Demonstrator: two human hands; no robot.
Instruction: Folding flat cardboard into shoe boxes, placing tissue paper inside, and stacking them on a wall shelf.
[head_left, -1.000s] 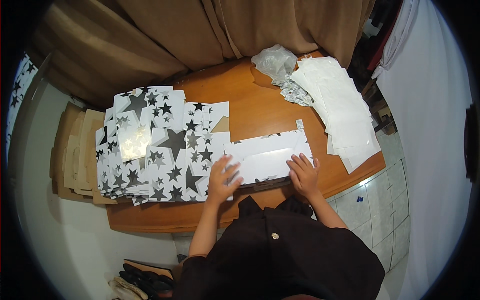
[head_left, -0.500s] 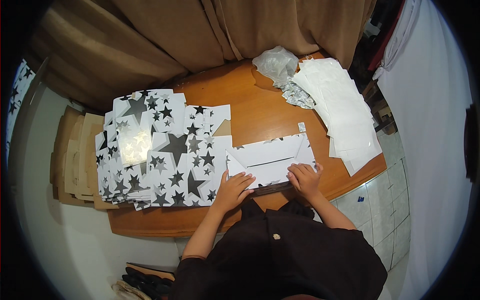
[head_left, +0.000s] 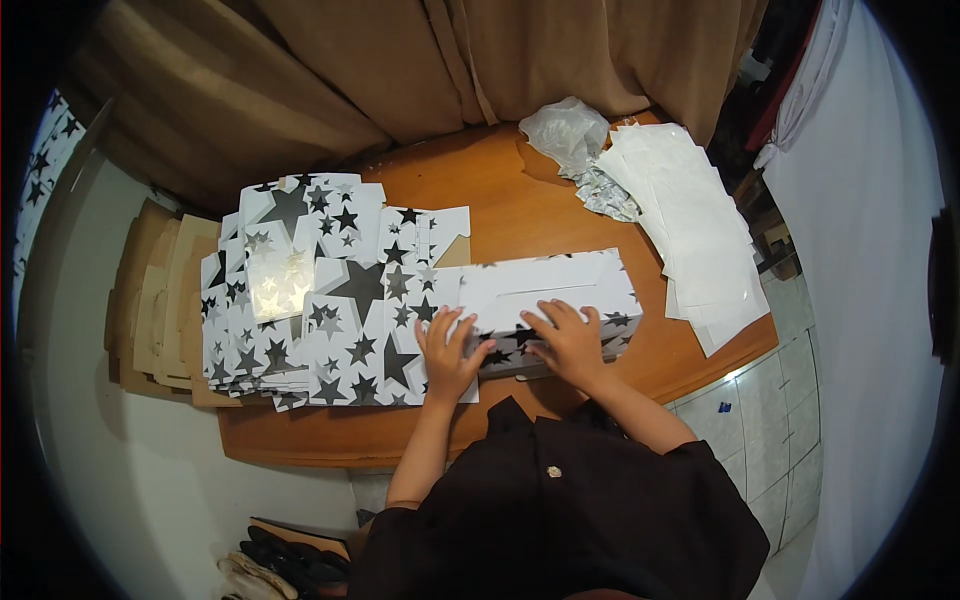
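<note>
- Head view: the star-printed box (head_left: 600,275) lies just right of centre in the frame.
- Left hand (head_left: 452,352), fingers spread, is at its left end; contact is unclear.
- Right hand (head_left: 570,342), fingers spread, rests along its near top edge.
- White sheets (head_left: 690,220): upper right.

We see even, moderate indoor light from a source out of frame, with the top of the starred box (head_left: 540,277) pale, its near side greyer, a yellowish glare on the starred sheets (head_left: 330,310) left of centre, and a white gleam on the floor (head_left: 745,425) at lower right. Shadows fill the folds of the brown curtain (head_left: 300,80), and the dark shirt (head_left: 620,500) loses detail. Our fisheye view bows the edges of the surface (head_left: 490,190) and blackens at the corners.
</note>
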